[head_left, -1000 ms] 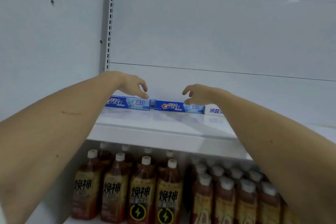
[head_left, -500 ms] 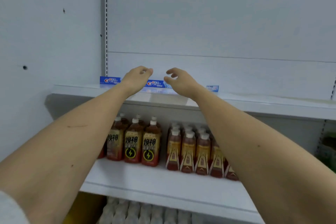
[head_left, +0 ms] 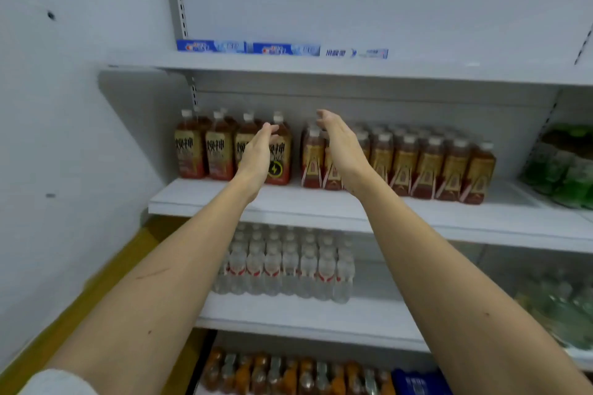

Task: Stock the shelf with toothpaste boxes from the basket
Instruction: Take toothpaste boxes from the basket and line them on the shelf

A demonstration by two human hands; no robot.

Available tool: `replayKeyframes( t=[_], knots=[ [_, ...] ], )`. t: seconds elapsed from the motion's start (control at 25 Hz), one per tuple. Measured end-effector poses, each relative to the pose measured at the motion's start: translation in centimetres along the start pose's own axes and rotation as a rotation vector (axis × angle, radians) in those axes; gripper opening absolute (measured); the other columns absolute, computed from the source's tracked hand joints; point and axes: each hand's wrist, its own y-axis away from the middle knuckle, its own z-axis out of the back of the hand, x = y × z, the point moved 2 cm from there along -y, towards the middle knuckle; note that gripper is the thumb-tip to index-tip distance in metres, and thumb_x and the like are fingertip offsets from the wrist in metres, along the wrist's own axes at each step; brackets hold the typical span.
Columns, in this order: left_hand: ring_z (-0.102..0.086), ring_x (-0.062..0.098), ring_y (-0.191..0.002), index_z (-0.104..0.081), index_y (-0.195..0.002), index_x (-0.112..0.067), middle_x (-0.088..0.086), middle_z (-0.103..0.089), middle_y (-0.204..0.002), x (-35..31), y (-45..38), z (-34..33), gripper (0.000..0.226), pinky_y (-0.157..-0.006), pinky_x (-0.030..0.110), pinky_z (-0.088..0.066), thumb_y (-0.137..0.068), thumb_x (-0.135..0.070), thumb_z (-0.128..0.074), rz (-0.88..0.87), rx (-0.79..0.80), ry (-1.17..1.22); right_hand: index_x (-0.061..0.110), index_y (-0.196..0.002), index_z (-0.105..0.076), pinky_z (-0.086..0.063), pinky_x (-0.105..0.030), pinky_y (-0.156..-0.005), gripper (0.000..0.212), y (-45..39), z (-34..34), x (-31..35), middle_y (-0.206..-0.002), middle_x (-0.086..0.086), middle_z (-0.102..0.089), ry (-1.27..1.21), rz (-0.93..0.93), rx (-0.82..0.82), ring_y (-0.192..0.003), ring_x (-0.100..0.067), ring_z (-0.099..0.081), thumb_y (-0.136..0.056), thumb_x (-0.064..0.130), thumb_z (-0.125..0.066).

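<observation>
Three toothpaste boxes lie end to end at the back of the white upper shelf (head_left: pixel 321 69): a blue box (head_left: pixel 211 46) at the left, a second blue box (head_left: pixel 285 49) in the middle, and a white box (head_left: pixel 354 53) at the right. My left hand (head_left: pixel 258 154) and my right hand (head_left: pixel 340 144) hang in the air well below that shelf, in front of the bottle row. Both have straight, relaxed fingers and hold nothing. No basket is in view.
Brown drink bottles (head_left: pixel 426 167) fill the shelf under the toothpaste, with green bottles (head_left: pixel 568 170) further right. Clear water bottles (head_left: pixel 285 263) stand one shelf lower, and orange bottles (head_left: pixel 288 375) at the bottom. A white wall (head_left: pixel 70 106) closes the left side.
Both hands have left the toothpaste boxes and dropped from the upper shelf to the level of the brown bottles. The view has pulled back and tilted down, showing more shelves.
</observation>
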Motion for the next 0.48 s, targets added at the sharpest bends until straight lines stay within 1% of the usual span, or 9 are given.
replayKeyframes(
  t=[0.08, 0.2, 0.28, 0.36, 0.48],
  knots=[
    [-0.041, 0.011, -0.131, -0.050, -0.141, -0.027, -0.003, -0.051, -0.143, 2.7, 2.0, -0.2, 0.052, -0.107, 0.034, -0.025, -0.103, -0.051, -0.022, 0.050, 0.041, 0.014, 0.026, -0.148, -0.040, -0.028, -0.034, -0.115, 0.051, 2.7, -0.7, -2.5, -0.151, 0.007, -0.043, -0.008, -0.077, 0.003, -0.139, -0.010, -0.037, -0.104, 0.046, -0.028],
    [-0.039, 0.017, -0.137, -0.049, -0.141, -0.026, 0.002, -0.052, -0.143, 6.8, 5.0, -1.6, 0.055, -0.112, 0.039, -0.023, -0.104, -0.052, -0.019, 0.127, 0.099, 0.015, 0.029, -0.150, -0.037, -0.028, -0.040, -0.118, 0.053, 6.8, -1.4, -6.8, -0.153, 0.008, -0.040, 0.018, -0.188, 0.002, -0.140, -0.011, -0.036, -0.102, 0.050, -0.027],
    [-0.038, 0.020, -0.138, -0.049, -0.141, -0.027, 0.004, -0.052, -0.143, 9.5, 7.2, -2.8, 0.055, -0.111, 0.040, -0.024, -0.104, -0.051, -0.017, 0.195, 0.127, 0.011, 0.031, -0.150, -0.036, -0.028, -0.043, -0.117, 0.054, 9.2, -1.6, -9.8, -0.155, 0.008, -0.037, 0.020, -0.278, 0.027, -0.141, -0.012, -0.036, -0.101, 0.051, -0.026],
    [-0.037, 0.020, -0.139, -0.048, -0.142, -0.027, 0.005, -0.052, -0.144, 11.8, 9.1, -3.9, 0.056, -0.107, 0.038, -0.023, -0.104, -0.051, -0.015, 0.247, 0.138, 0.009, 0.032, -0.150, -0.036, -0.028, -0.043, -0.117, 0.054, 11.3, -1.0, -12.9, -0.156, 0.008, -0.036, 0.030, -0.330, 0.048, -0.141, -0.013, -0.035, -0.101, 0.052, -0.026],
    [-0.037, 0.018, -0.139, -0.047, -0.142, -0.026, 0.003, -0.050, -0.146, 15.7, 11.5, -6.1, 0.057, -0.105, 0.036, -0.022, -0.104, -0.052, -0.014, 0.341, 0.129, 0.008, 0.027, -0.149, -0.039, -0.029, -0.045, -0.117, 0.054, 13.5, 0.8, -17.6, -0.153, 0.005, -0.040, 0.013, -0.434, 0.047, -0.139, -0.015, -0.038, -0.102, 0.051, -0.028]
  ],
)
